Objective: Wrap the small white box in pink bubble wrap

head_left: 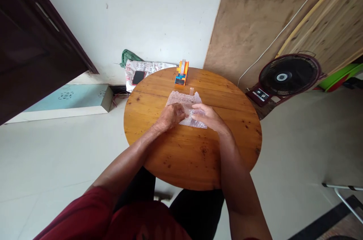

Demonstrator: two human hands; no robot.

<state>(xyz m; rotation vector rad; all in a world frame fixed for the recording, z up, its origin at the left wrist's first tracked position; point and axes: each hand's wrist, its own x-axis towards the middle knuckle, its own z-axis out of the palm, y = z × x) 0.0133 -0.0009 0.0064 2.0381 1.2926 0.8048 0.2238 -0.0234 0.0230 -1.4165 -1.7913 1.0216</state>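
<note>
A sheet of clear bubble wrap (181, 98) lies on a round wooden table (184, 156), its near part bunched up between my hands. My left hand (171, 116) rests at its left side with the fingers curled in and closed on the wrap. From the right, my right hand (209, 116) reaches over the wrap. Its fingers are stretched out, and the thumb stands apart from them with clear plastic showing in the gap. Whether anything lies inside the folds I cannot tell. A short strip of clear tape (191, 91) shows at the wrap's far edge.
An orange and blue tape dispenser (182, 73) stands near the table's far edge. Behind the table's left edge, a dark phone (138, 77) lies on a white printed sack (150, 66). A fan (283, 75) stands at the right, and a pale blue box (76, 98) at the left.
</note>
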